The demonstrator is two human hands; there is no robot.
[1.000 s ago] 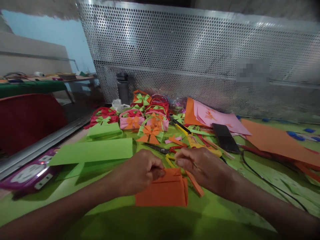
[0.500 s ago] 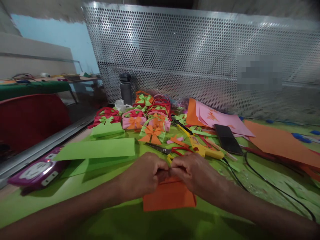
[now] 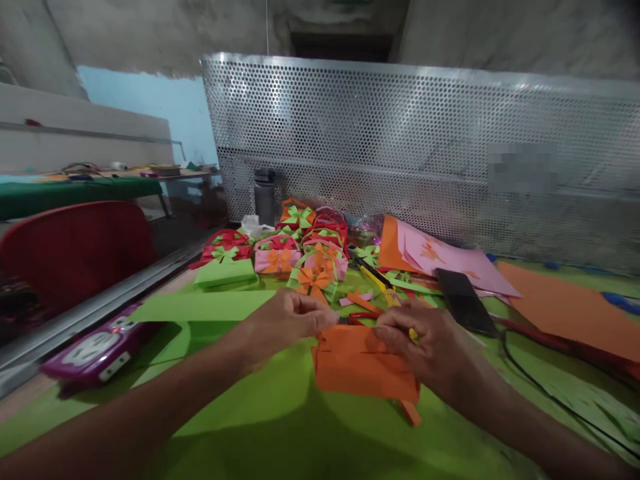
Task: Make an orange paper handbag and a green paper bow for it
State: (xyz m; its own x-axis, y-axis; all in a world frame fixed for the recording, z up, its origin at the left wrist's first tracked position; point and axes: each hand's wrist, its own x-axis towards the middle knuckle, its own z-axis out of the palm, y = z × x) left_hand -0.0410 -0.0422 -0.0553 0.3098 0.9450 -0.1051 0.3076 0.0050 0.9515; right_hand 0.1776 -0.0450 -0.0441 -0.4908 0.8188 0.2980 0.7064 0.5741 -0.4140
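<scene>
One orange packet (image 3: 365,373), edge in right hand (image 3: 427,340), left grip (image 3: 290,323) unclear, tabletop (image 3: 270,427) room nearside.

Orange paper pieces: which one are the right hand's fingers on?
The folded orange packet, with the right hand at its upper right; the large orange sheet lies flat farther right, and an orange strip pokes out below.

Dim | glare: perf. metal panel (image 3: 350,120) past far edge | shadow: surface (image 3: 260,427) nr. edge | R hand (image 3: 425,340) slt. soft | wide-angle stretch, sides
</scene>
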